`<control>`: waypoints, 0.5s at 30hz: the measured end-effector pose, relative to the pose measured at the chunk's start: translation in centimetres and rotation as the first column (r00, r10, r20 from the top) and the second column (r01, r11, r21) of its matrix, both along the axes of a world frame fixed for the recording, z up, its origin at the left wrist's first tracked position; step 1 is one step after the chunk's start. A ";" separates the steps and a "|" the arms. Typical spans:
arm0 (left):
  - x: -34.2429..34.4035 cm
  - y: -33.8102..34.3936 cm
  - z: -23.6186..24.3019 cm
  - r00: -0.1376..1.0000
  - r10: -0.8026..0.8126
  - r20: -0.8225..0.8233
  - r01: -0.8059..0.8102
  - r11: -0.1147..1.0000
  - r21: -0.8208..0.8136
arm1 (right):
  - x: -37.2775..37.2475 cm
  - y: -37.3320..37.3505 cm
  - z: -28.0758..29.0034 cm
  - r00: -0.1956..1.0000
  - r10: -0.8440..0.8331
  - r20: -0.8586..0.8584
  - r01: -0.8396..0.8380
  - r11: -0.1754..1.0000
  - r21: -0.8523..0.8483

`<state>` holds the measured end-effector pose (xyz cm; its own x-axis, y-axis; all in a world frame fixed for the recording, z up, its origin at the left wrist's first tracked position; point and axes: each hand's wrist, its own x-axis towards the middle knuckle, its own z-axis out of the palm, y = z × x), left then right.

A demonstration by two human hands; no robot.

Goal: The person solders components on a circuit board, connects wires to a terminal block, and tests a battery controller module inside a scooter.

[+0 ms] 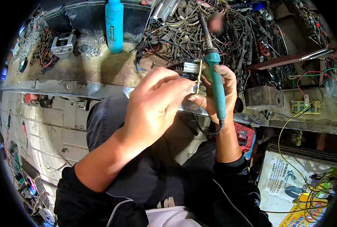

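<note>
A soldering iron [216,77] with a teal handle stands nearly upright in my right hand [229,85], its dark metal tip pointing to the far side. Between my hands a small circuit board [199,77] shows edge-on, with a white, finned connector-like part [190,67] on its left face. My left hand [157,98] is closed, its fingertips pinching at the board's left side. Close to the board's lower end is my right thumb, while the iron's handle hides part of the other right fingers. The iron's black cord hangs from the handle's near end.
Tangled cables and springs [172,45] cover the far bench. A blue bottle [114,28] and a metal clamp-like block [63,46] stand at the left. At the right are a power strip [306,107] with loose wires and a wooden bar [269,64]. A red case [244,138] sits below the bench edge.
</note>
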<state>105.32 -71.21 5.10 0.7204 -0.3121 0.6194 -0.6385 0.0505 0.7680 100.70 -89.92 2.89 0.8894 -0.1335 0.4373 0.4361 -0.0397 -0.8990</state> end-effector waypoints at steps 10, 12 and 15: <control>0.7 0.9 0.2 0.996 -0.002 0.093 -0.012 0.988 0.154 | 0.0 -0.2 -0.3 0.999 -0.002 -0.041 0.002 1.000 -0.008; 0.8 1.2 0.6 0.992 -0.020 0.124 -0.003 0.983 0.184 | -0.1 -0.1 -0.3 0.999 -0.008 -0.045 0.007 1.000 -0.017; 0.9 1.4 0.6 0.993 -0.029 0.118 0.001 0.974 0.228 | -0.1 -0.1 -0.3 0.999 0.011 -0.039 -0.013 0.999 -0.035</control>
<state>106.19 -69.82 5.65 0.6390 -0.4648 0.6129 -0.7273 -0.1057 0.6781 100.65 -90.04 2.59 0.9071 -0.1079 0.4069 0.4018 -0.0669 -0.9133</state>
